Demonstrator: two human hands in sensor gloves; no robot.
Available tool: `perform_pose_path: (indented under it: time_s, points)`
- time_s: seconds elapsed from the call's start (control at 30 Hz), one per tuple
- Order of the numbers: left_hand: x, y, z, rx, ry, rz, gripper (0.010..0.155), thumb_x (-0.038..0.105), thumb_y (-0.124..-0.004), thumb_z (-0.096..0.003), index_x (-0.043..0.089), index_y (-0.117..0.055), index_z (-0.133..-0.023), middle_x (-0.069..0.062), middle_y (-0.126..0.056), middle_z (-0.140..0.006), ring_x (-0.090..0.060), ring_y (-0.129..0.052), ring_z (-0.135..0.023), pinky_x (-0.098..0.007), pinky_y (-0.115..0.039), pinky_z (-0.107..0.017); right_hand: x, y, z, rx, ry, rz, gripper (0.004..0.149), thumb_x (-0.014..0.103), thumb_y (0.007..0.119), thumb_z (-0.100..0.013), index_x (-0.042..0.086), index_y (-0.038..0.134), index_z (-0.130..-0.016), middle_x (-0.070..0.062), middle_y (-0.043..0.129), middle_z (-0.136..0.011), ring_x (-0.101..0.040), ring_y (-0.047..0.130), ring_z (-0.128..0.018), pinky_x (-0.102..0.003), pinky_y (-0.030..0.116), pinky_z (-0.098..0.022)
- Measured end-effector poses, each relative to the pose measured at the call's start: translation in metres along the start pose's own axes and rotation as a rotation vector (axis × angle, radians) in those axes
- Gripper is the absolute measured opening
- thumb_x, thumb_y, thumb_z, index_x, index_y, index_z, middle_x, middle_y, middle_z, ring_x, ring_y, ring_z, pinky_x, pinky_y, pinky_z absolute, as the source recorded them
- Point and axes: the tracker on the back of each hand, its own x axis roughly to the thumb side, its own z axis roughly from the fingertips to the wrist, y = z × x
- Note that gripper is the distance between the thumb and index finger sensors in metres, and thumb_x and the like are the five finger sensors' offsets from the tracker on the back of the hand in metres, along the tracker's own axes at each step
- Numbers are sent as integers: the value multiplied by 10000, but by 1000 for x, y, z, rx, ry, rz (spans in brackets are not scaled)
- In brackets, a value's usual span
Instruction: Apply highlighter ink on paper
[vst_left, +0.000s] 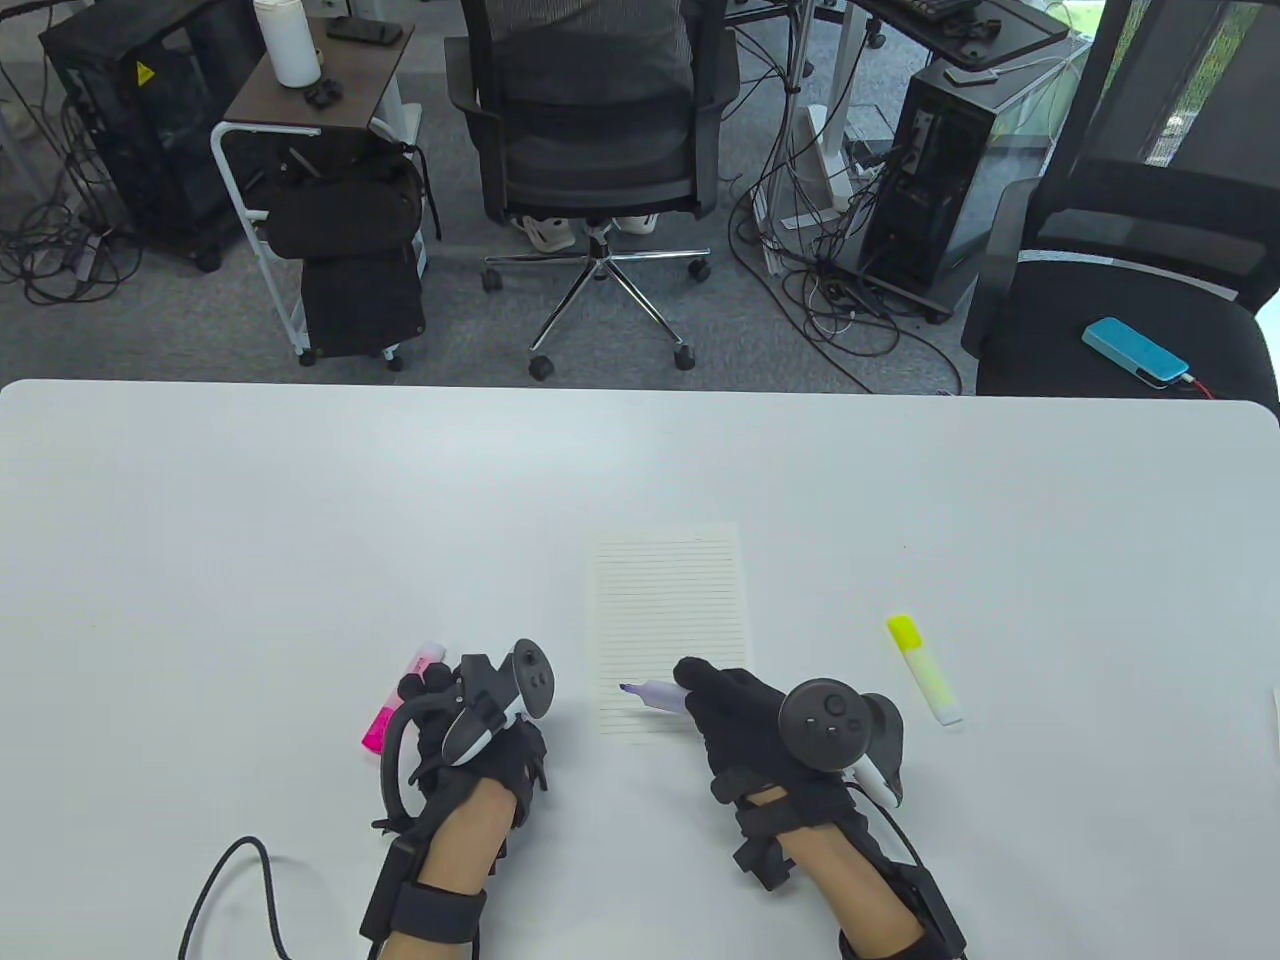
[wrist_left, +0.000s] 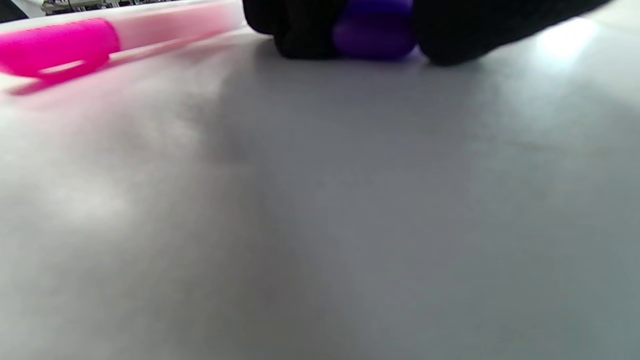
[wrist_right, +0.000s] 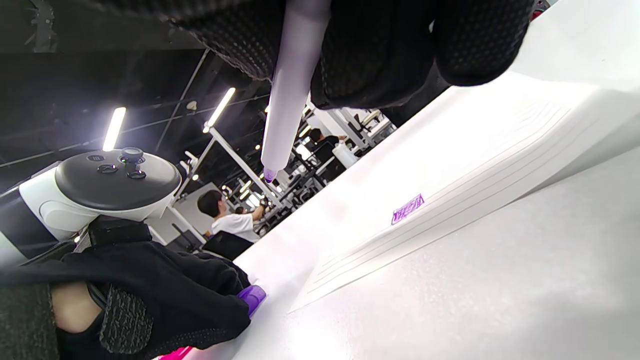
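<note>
A lined sheet of paper (vst_left: 670, 600) lies on the white table (vst_left: 300, 500). My right hand (vst_left: 692, 682) grips an uncapped purple highlighter (vst_left: 655, 695), its tip pointing left over the sheet's lower left edge. In the right wrist view the highlighter (wrist_right: 290, 100) hangs tip down a little above the paper (wrist_right: 500, 150), which bears a short purple mark (wrist_right: 407, 209). My left hand (vst_left: 430, 688) rests on the table left of the paper. Its fingers (wrist_left: 295, 25) pinch the purple cap (wrist_left: 375, 30), which also shows in the right wrist view (wrist_right: 252, 296).
A pink highlighter (vst_left: 400, 695) lies capped just left of my left hand, and shows in the left wrist view (wrist_left: 60, 47). A yellow highlighter (vst_left: 925, 668) lies capped right of the paper. A black cable (vst_left: 235, 880) loops at the table's front left.
</note>
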Motion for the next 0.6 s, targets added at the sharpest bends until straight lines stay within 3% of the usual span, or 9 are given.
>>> perform_pose_path:
  time_s: [0.1,0.23,0.43,0.6]
  points:
    - [0,-2,-2,-4,-20,22,656,546,-754,-432,47,-701,-854,-97,-470,-1081,-414,-348,-1026,-687,-258,-724,0,2,-1,7,0,0,411,318,721,-637,207,706,-1033,-182,822,-853,-318,888,-552,-591,685,-593]
    - [9,-4,0,67,-48,-93,667,535,-709,-424,-3,-722,-818,-99,-517,-1053,-410,-390,-1016,-690,-291,-719,0,5,-1,19,0,0,409,316,720,-637,204,708,-1031,-183,823,-851,-320,888,-551,-592,683,-594]
    - [0,-1,2,67,-97,6,673,543,-708,-421,5,-713,-825,-102,-485,-1062,-411,-364,-1020,-693,-276,-719,-2,1,-1,8,-4,-17,410,316,720,-638,204,707,-1032,-183,823,-851,-320,888,-550,-592,685,-592]
    - [15,14,23,199,-386,147,679,568,-711,-409,31,-711,-824,-86,-489,-1060,-396,-384,-1025,-693,-308,-723,-5,-3,-2,27,-1,-124,407,314,722,-635,195,715,-1024,-186,831,-839,-319,890,-539,-592,688,-588]
